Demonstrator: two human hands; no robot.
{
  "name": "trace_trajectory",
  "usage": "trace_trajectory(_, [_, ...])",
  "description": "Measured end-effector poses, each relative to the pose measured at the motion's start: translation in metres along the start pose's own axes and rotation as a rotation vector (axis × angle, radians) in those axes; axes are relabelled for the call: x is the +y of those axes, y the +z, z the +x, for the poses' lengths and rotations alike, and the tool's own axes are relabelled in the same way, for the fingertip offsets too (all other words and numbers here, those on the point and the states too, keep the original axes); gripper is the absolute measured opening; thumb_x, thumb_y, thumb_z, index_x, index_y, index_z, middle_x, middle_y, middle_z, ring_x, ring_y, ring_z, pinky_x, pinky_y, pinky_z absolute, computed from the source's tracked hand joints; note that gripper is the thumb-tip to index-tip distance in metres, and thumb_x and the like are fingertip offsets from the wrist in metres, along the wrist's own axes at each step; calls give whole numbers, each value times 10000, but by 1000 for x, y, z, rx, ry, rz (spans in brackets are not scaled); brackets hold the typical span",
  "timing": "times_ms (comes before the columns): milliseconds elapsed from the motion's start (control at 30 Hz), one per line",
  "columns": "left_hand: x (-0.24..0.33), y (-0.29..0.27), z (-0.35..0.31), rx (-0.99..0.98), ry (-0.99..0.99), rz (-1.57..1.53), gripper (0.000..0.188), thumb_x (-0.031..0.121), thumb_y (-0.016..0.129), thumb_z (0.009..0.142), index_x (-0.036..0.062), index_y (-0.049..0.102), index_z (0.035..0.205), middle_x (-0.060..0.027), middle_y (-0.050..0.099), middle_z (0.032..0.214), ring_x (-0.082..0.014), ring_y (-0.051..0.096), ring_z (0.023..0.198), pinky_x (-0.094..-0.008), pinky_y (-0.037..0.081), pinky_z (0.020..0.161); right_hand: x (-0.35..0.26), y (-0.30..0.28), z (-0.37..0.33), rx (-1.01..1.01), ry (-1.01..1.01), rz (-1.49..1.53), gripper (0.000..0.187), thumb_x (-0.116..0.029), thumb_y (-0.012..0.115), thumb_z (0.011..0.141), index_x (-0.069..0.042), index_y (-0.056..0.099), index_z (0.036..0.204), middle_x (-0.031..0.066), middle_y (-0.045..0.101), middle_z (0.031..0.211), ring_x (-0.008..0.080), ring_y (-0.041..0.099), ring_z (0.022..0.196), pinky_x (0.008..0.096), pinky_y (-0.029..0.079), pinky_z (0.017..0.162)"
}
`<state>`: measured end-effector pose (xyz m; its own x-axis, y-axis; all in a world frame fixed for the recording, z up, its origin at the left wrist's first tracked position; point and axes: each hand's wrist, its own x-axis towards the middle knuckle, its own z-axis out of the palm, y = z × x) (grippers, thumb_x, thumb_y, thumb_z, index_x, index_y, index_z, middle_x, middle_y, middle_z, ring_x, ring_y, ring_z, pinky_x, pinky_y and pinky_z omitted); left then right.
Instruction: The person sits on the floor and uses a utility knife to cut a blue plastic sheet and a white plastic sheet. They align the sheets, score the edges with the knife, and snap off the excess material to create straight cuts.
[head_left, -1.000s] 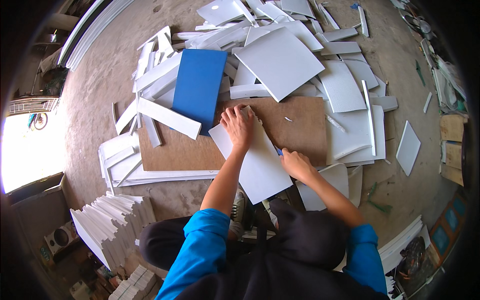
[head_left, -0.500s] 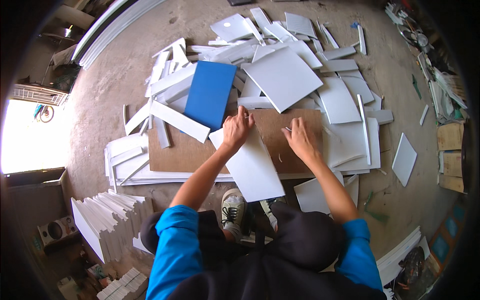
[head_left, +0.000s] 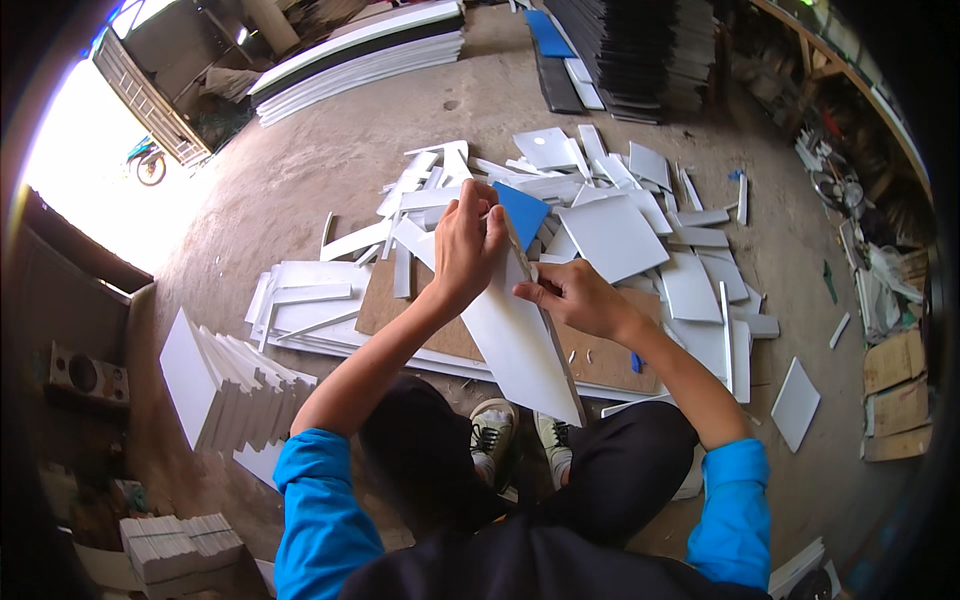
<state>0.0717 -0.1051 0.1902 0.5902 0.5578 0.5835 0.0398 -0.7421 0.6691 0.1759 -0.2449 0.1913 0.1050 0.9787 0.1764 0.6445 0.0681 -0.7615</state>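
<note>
A long white foam-like board (head_left: 515, 340) is tilted up in front of me, its near end above my shoes. My left hand (head_left: 466, 245) is closed around its far end, thumb toward the right edge. Against that same edge, which looks rough near the top, my right hand (head_left: 580, 300) is closed with fingers and thumb pinched together. Whatever lies between those fingertips is too small to make out. Beneath is a flat brown wooden board (head_left: 390, 300) with a few white scraps on it. A blue panel (head_left: 521, 214) shows partly behind my left hand.
A heap of white offcuts (head_left: 610, 235) spreads beyond the brown board. Stacked white panels (head_left: 235, 385) stand at the left, with bundled white pieces (head_left: 180, 550) nearer. Long sheets (head_left: 360, 65) and a dark stack (head_left: 625, 55) lie farther off. Cardboard boxes (head_left: 897, 395) are at the right.
The white board has been lifted and tilted up in my left hand. My right hand has moved left to its edge. The view has tipped up, showing more of the far floor.
</note>
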Motion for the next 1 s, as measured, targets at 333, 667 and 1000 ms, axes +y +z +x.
trace_trajectory(333, [8,-7,-19,233,-14,-331,213,214,382,905,15,432,847,-119,486,638,-228,491,579,-325,395,564,-16,30,-10,52,95,586,321,-306,460,923,-20,565,822,-48,438,599,47,358,533,225,304,485])
trace_trajectory(667, [18,-4,-16,438,-56,-368,257,254,356,937,33,433,830,-34,418,552,-107,390,502,-270,344,484,-27,45,-8,235,133,781,314,-346,422,935,-95,561,807,-95,399,581,-7,312,487,178,244,436])
trace_trajectory(1000, [3,-1,-20,430,-118,-369,239,223,356,942,32,448,832,-16,409,563,-83,364,515,-258,336,491,-8,58,-3,224,237,1089,260,-287,437,933,-91,556,809,-65,467,626,12,397,515,167,328,477])
